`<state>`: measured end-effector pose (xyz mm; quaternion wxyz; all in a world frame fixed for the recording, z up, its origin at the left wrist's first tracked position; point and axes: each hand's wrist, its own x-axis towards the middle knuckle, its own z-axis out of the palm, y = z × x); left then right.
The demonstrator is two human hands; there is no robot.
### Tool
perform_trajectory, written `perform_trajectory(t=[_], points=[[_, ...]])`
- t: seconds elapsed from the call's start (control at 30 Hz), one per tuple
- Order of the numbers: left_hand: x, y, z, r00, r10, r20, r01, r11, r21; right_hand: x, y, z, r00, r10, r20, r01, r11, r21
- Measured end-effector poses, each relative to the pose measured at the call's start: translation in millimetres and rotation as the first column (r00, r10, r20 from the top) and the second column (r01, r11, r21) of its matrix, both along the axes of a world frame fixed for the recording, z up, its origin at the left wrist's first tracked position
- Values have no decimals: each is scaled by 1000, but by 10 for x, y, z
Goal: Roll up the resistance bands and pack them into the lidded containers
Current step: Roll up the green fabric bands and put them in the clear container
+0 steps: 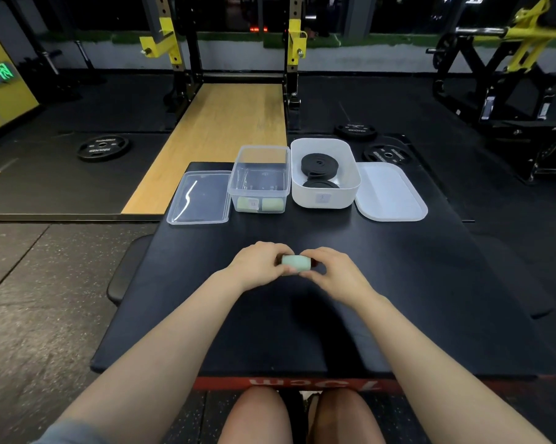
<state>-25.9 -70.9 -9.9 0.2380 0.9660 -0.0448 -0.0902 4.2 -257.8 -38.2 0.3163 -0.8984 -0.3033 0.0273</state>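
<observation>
Both hands meet over the middle of a matte black padded surface (270, 315), pinching one pale green rolled band (295, 263) between them. The left hand (257, 265) closes its fingers round the roll's left end, thumb underneath; the right hand (331, 272) grips the right end the same way. The roll is a short, smooth cylinder, lying sideways, and whether it rests on the pad or is held just above it cannot be told.

Straight ahead of the hands, well apart from them, stands a clear, square-sided plastic container (260, 179), open at the top. Two more green rolls (260, 205) lie side by side against its near wall (a small label partly covers the left one). Its clear, flat lid (201, 197) lies just beyond the left hand's side of it, touching or almost touching the box.

Ahead and toward the right hand's side sits a white, rounded-corner tub (325, 200) of frosted plastic, just beside the clear box. Inside it lie coiled black bands (319, 165), flat, rubbery-looking spirals, one nearer and one farther. The tub's white lid (390, 193), a smooth rounded rectangle, lies flat farther to the right.

Beyond the pad, two black weight plates (386, 154) rest on the dark floor, and a pale wooden platform (219, 133) stretches away.
</observation>
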Motion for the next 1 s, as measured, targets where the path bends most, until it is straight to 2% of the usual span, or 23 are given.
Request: perform_trajectory(t=[0.13,0.27,0.5,0.7,0.77,0.87,1.0], points=[[-78,97,110,997,-71,27,71,997,-17,-69,23,129,1000,15,-3,-15,1000,22],[-105,145,261,987,-119,111,115,993,39,-78,89,232,1000,18,-13,-17,999,39],[45,325,448,978,-93,187,91,996,20,125,231,413,998,12,-66,-5,994,106],[351,552,525,975,-81,209,84,996,-8,505,453,552,995,88,45,-91,993,71],[466,612,572,980,-35,194,47,997,-59,653,541,592,993,85,76,-90,994,60],[672,733,621,993,53,101,-29,973,-227,892,681,617,990,76,122,-83,995,53],[1037,933,651,996,84,-23,-87,932,-352,1213,874,622,979,79,186,-81,997,3]])
